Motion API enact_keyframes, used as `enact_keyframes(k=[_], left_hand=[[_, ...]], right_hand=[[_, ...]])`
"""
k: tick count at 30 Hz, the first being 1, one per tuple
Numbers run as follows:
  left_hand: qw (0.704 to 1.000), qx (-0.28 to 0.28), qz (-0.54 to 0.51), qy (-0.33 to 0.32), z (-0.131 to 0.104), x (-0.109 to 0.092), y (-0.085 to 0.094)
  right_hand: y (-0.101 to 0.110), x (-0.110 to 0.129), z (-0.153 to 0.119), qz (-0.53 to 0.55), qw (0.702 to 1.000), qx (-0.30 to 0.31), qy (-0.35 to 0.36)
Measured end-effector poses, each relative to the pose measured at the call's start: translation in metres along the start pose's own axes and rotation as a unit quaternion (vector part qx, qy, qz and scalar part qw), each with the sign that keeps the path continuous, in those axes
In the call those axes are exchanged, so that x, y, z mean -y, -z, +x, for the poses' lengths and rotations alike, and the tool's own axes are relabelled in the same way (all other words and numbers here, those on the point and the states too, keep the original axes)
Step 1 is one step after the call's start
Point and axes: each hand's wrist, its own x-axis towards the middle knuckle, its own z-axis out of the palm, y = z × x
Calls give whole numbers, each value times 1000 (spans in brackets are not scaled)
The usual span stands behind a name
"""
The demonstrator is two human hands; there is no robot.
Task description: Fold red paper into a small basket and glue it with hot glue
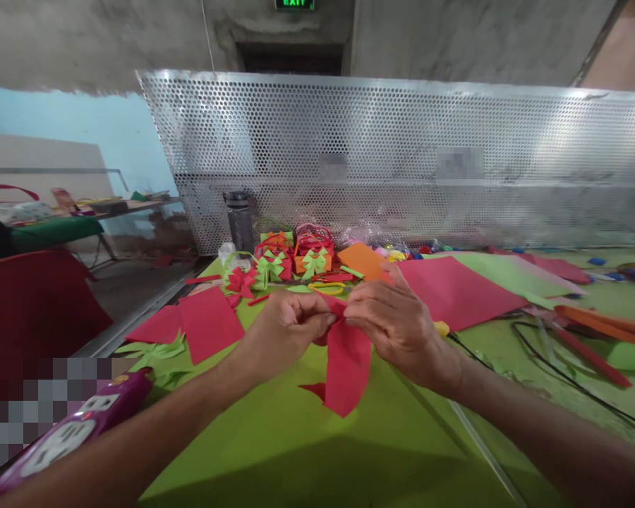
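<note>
A strip of red sheet (348, 367) hangs down between my two hands, above the green tabletop (275, 437). My left hand (291, 328) pinches its upper end between thumb and fingers. From the other side, my right hand (394, 328) grips the same end, its fingertips close to those of the left. A small pointed red piece shows at the lower left of the strip. The fingers partly hide how the top of the strip is folded.
Red sheets (209, 321) and green scraps lie at left, near a purple power strip (92, 416). Small decorated baskets (315, 261) and a dark bottle (239, 222) stand behind. Right are a large red sheet (455, 289), orange scissors-like handles (608, 324) and a black cable (561, 370).
</note>
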Motion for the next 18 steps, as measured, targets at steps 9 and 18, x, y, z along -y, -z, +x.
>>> enact_keyframes(k=[9, 18], left_hand=[[990, -16, -120, 69, 0, 2, -3], [972, 29, -197, 121, 1, 6, -3]], right_hand=[[0, 1, 8, 57, 998, 13, -16], [1, 3, 8, 49, 998, 42, -14]])
